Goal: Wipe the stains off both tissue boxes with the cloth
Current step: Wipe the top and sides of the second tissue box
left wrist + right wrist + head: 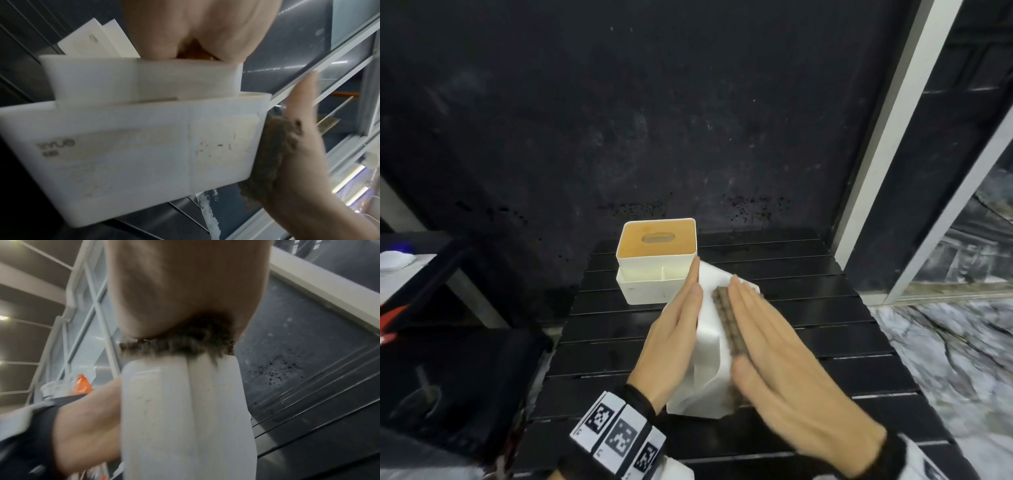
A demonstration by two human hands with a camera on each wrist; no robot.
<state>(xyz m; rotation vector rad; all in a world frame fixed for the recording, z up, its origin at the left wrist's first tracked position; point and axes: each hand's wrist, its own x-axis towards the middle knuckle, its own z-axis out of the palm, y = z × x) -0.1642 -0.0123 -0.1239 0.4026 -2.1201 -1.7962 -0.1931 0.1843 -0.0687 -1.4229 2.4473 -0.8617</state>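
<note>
A white tissue box with a wooden lid (657, 253) stands upright at the back of the black slatted table (808, 308). A second white tissue box (709, 342) is tipped on its side between my hands. My left hand (681, 318) lies flat, fingers straight, against its left face. My right hand (767, 342) presses a brown cloth (729, 322) flat against its right face. The left wrist view shows the box's underside (123, 146) with faint dark marks (216, 149) and the cloth (277, 154) at its edge. The right wrist view shows the cloth (185, 342) under my palm, on the box (185, 418).
A dark wall rises right behind the table. A white frame post (887, 137) stands at the right, with marble floor (945, 359) below it. Dark furniture (448, 342) sits close to the table's left edge.
</note>
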